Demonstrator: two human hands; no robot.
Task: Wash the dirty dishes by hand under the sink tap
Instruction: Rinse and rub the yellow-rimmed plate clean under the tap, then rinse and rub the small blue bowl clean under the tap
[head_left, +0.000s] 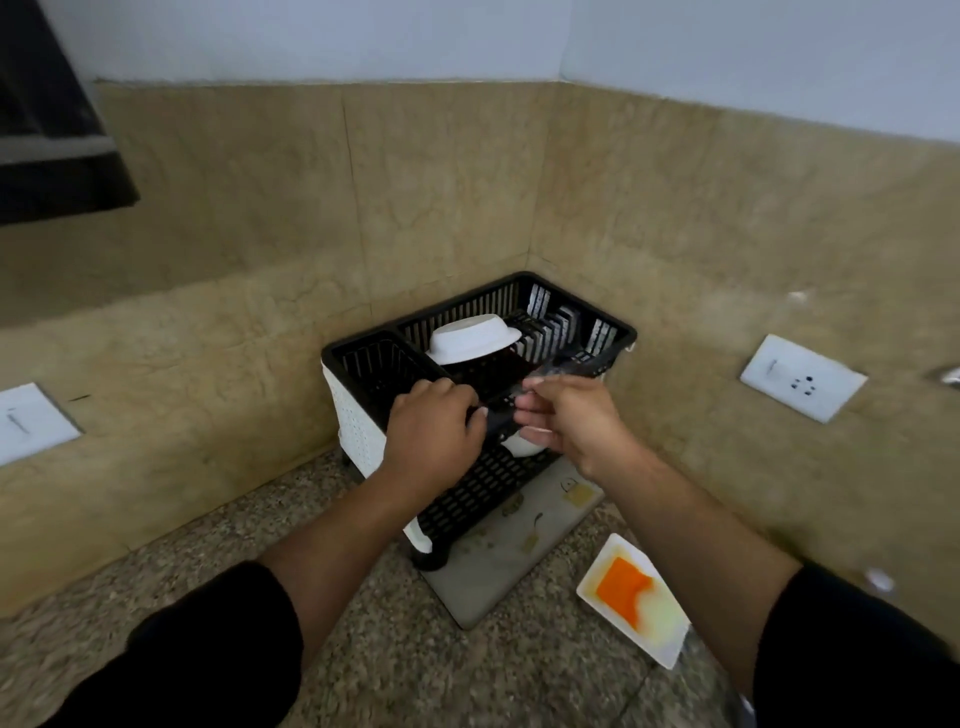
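Observation:
A black dish rack (608, 332) with white sides stands in the counter corner. An upturned white bowl (470, 338) rests inside it. My left hand (434, 428) is over the rack's front rim, fingers curled around the dark rim bar. My right hand (563, 415) is just to its right, fingers closed on a blurred clear item (569, 368) that looks like glass. A white piece (522, 445) shows under the right hand; I cannot tell what it is. No sink is in view.
A grey drip mat (493, 571) lies under the rack. A white square dish (660, 631) with an orange sponge (623, 590) sits on the speckled counter at the right. Wall sockets (802, 376) (26, 421) are on both sides. A metal part (948, 375) shows at the right edge.

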